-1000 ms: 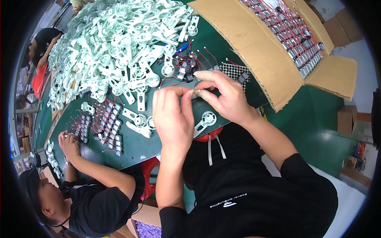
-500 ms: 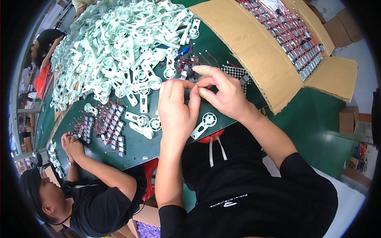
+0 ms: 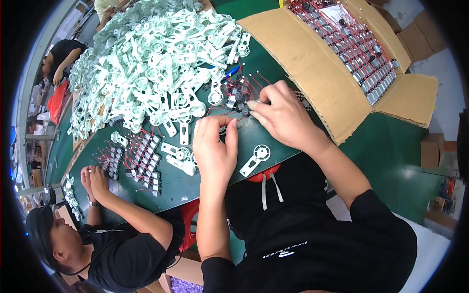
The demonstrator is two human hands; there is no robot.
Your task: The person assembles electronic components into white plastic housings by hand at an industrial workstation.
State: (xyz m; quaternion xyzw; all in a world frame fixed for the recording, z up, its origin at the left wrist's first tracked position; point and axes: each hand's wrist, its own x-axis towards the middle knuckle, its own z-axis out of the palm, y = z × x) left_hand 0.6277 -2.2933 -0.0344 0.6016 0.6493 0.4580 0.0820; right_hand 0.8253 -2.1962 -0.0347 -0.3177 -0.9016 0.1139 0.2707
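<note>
My left hand [image 3: 215,149] is raised over the green table's near edge, thumb and forefinger pinched together; what they hold, if anything, cannot be made out. Through the loop of its fingers a bit of pale part shows. My right hand [image 3: 283,117] reaches to a small heap of motors [image 3: 236,100] with red wires, its bent fingertips closed beside a dark round piece. Whether they grip it is hidden. Close to my body lies one pale green plastic arm [image 3: 255,160] with a spoked ring at its end.
A large heap of pale green plastic arms [image 3: 151,63] covers the far left. An open cardboard box [image 3: 312,63] at right holds rows of wired motors [image 3: 359,51]. More motor rows [image 3: 146,161] lie left, before a seated co-worker [image 3: 112,234]. A blue pen [image 3: 232,71] lies behind the motors.
My hands have come apart: the right one has moved away from the left to the motors, while the left has dropped slightly toward me. The view has shifted a little.
</note>
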